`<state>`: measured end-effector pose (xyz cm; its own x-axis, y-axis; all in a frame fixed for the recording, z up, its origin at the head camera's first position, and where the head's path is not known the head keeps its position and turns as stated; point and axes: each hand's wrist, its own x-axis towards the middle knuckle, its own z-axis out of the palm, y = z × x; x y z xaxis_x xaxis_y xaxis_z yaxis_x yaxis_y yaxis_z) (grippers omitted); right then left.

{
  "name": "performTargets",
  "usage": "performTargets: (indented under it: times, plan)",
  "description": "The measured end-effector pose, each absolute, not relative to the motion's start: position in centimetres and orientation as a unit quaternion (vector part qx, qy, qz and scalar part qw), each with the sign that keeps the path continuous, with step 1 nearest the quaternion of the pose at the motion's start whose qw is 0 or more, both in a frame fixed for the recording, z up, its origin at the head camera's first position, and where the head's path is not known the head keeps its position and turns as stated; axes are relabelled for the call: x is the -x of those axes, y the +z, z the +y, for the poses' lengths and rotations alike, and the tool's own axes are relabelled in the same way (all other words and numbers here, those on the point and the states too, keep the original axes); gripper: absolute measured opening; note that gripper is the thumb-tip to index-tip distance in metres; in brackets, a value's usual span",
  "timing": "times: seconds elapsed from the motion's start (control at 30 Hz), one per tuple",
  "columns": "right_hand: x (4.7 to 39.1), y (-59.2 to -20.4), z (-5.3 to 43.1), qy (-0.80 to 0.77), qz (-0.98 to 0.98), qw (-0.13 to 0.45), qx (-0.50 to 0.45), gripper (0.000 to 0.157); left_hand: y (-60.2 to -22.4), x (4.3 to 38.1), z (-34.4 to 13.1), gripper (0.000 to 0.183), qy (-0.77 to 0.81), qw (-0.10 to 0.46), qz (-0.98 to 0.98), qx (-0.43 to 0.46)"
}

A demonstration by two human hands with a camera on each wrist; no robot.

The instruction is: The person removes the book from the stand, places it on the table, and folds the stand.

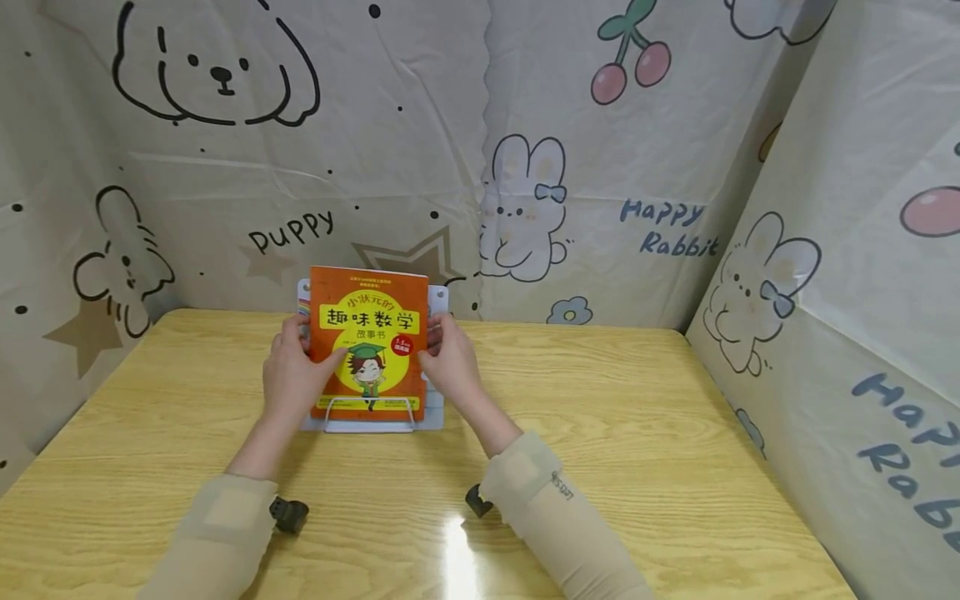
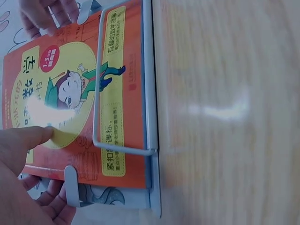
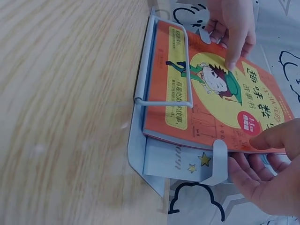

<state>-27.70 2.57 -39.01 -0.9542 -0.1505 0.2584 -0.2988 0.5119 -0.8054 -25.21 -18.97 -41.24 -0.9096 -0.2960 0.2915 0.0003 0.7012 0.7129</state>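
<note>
An orange book (image 1: 367,342) with a cartoon child in a green cap stands upright in a white metal book stand (image 1: 369,430). Its lower edge is behind the stand's wire bar (image 2: 97,84). My left hand (image 1: 294,362) grips the book's left side, thumb on the cover and fingers around behind. On the opposite side my right hand (image 1: 453,358) holds the edge, its thumb at the front. A small side tab of the stand (image 3: 219,157) is near the right fingers. Parts of the fingers of both hands are hidden behind the book.
The stand is on a wooden table (image 1: 600,433), close to its back edge. Behind and to the right hangs a pale cloth (image 1: 420,150) with printed rabbits and a puppy. A printed board (image 3: 178,159) shows behind the book. Dark wrist cameras (image 1: 289,515) sit at both sleeves.
</note>
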Motion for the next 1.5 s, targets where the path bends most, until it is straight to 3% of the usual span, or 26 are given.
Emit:
performTargets:
  times: [0.77, 1.5]
  plan:
    - [28.4, -39.3, 2.4, 0.497, -0.852, 0.105, -0.125, 0.037, -40.6, 25.5, -19.9, 0.057, -0.394, 0.202, -0.896, -0.048]
    - [29.0, -38.1, 2.3, 0.516, -0.839, 0.116, -0.126, 0.038, -39.6, 25.8, -20.2, 0.059, -0.396, 0.212, -0.892, -0.042]
